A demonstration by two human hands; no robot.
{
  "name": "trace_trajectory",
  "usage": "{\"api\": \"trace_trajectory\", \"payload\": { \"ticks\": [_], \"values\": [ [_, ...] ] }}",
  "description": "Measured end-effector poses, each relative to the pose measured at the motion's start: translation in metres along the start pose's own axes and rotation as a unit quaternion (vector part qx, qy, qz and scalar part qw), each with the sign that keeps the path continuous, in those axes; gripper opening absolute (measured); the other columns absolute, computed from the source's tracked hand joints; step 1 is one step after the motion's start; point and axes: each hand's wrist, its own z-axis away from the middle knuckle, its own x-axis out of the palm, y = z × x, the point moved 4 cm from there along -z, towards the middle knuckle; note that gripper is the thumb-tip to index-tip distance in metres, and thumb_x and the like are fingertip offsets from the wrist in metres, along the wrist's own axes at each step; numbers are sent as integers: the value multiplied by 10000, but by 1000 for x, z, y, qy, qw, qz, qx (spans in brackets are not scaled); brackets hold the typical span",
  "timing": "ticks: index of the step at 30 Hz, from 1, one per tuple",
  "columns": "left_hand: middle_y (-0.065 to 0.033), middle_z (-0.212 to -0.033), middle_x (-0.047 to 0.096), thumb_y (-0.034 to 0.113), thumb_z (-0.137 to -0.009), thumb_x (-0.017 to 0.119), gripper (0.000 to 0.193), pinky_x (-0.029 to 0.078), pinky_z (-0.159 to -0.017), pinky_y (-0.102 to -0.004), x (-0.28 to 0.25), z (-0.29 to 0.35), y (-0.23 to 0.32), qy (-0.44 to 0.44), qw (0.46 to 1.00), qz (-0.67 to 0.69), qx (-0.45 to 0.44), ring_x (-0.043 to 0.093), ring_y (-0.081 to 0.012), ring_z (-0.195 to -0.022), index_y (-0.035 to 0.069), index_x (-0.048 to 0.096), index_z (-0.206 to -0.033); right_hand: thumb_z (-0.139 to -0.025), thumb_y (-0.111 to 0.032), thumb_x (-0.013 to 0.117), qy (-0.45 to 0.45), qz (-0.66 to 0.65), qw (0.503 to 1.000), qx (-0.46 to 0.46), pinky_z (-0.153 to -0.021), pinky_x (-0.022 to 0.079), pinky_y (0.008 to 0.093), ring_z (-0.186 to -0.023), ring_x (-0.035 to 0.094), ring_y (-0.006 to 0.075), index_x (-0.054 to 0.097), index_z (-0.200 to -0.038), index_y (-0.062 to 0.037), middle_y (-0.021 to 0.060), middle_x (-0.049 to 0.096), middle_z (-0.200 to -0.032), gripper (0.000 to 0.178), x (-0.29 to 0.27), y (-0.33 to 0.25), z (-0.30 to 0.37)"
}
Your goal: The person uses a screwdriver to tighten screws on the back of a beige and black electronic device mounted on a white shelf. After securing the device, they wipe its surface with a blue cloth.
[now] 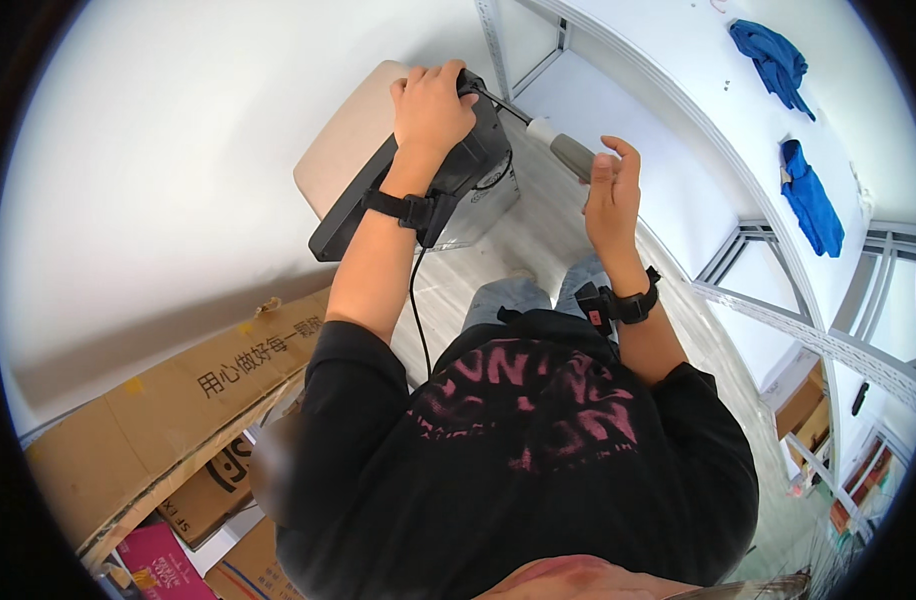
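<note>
A black device, with a long flat slab and a boxier part, stands in front of me beside the wall. My left hand is closed over its far upper end, fingers bent round the edge. In my right hand is a screwdriver with a grey and white handle, held between thumb and fingers near its butt end. Its dark shaft points up and left to the device's end beside my left hand. Where the tip meets the device is too small to make out.
Behind the device is a beige panel; a printed carton shows below it. Long cardboard boxes line the left wall. A white metal-framed shelf on the right bears blue cloths. A black cable hangs from my left wrist strap.
</note>
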Motion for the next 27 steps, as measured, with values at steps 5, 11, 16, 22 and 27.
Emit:
{"api": "trace_trajectory", "payload": {
  "ticks": [5, 11, 16, 22, 27],
  "values": [
    [-65, -970, 688, 222, -781, 726, 381, 345, -955, -435, -1, -2, 0, -11, 1000, 3, -6, 572, -258, -1049, 142, 625, -1139, -966, -256, 570, 38, -37, 987, -150, -629, 480, 275, -735, 565, 150, 346, -1328, -29, 133, 499, -1072, 482, 7, -1, 8],
    [-71, -990, 689, 223, -787, 718, 375, 341, -958, -434, -1, -1, -1, -11, 1000, 8, -5, 569, -260, -1060, 143, 624, -1141, -960, -203, 571, 16, 1, 998, -63, -668, 503, 274, -765, 567, 157, 314, -1349, -26, 130, 454, -1118, 498, 7, 0, 4],
    [-65, -992, 683, 229, -790, 713, 359, 335, -951, -429, -1, -3, -3, -16, 1000, 2, -6, 560, -255, -1061, 136, 622, -1123, -973, -370, 543, 40, -4, 993, -115, -682, 452, 281, -800, 525, 166, 328, -1353, -18, 136, 483, -1057, 561, 13, -4, 7],
    [-43, -974, 672, 225, -798, 698, 317, 325, -940, -415, 0, 0, -4, -3, 1000, 7, 4, 546, -247, -1050, 122, 619, -1087, -974, -278, 558, 59, -25, 988, -142, -630, 458, 256, -765, 531, 126, 317, -1354, -31, 108, 460, -1065, 513, 10, -13, 7],
    [-41, -976, 671, 225, -800, 696, 321, 322, -947, -411, -1, 1, -2, -9, 1000, 2, -1, 544, -243, -1052, 123, 620, -1095, -945, -279, 600, 22, 12, 998, -52, -790, 442, 321, -929, 477, 190, 301, -1359, -11, 127, 455, -1034, 577, 6, -16, 3]
  ]
}}
